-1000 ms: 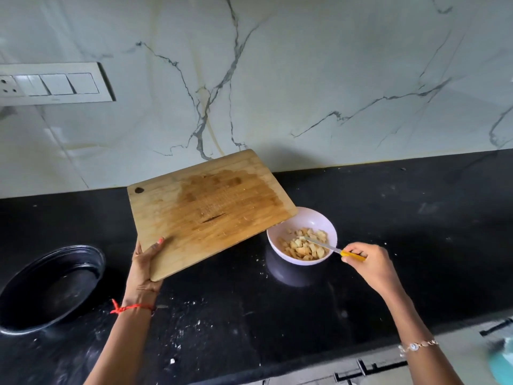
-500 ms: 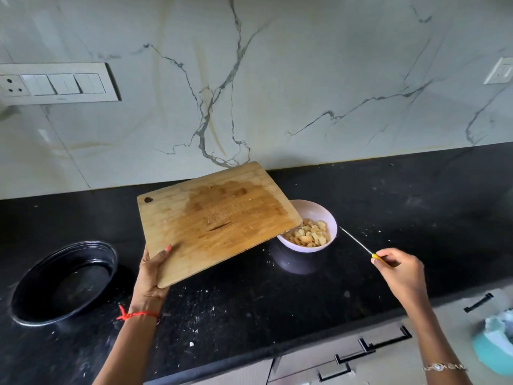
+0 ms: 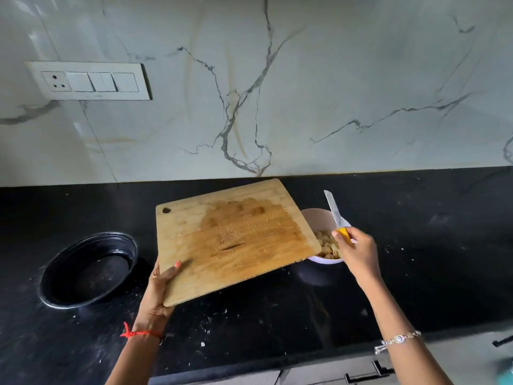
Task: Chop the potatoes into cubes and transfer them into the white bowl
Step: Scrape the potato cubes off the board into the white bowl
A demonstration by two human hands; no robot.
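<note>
While gripping the near left corner of a wooden chopping board [image 3: 236, 240] with the left hand [image 3: 159, 290], thumb pressed on the top face and the rest hidden underneath, holds the board lifted clear of the black counter [image 3: 416, 245] and tilted, right edge hanging over the left part of the white bowl [image 3: 317, 219]. Clasps in the right hand [image 3: 358, 254], in a closed grip, the yellow handle of a knife [image 3: 334, 209], blade raised and pointing up and away toward the far wall, just above the right side of the bowl. Shows the potato cubes [image 3: 327, 247] heaped inside the bowl, pale yellow, partly hidden behind the board's edge and the right hand. Bowl standing on the counter right of centre, between the board and the right hand, with a faint reflection in the glossy stone just nearer. Damp brown stain and fine cut marks across the middle of the board, plus a small hole at the far left corner. Round black dish [image 3: 55, 262] on the counter at the left, well apart from the board. Pale scraps [image 3: 205, 326] scattered over the near counter between the two forearms. Red thread [image 3: 138, 333] on the left wrist, silver bracelet [image 3: 399, 339] on the right. White switch panel [image 3: 88, 80] on the veined marble wall [image 3: 333, 79] at the far left; dark drawer handles [image 3: 363, 375] below the counter's near edge at the right.
</note>
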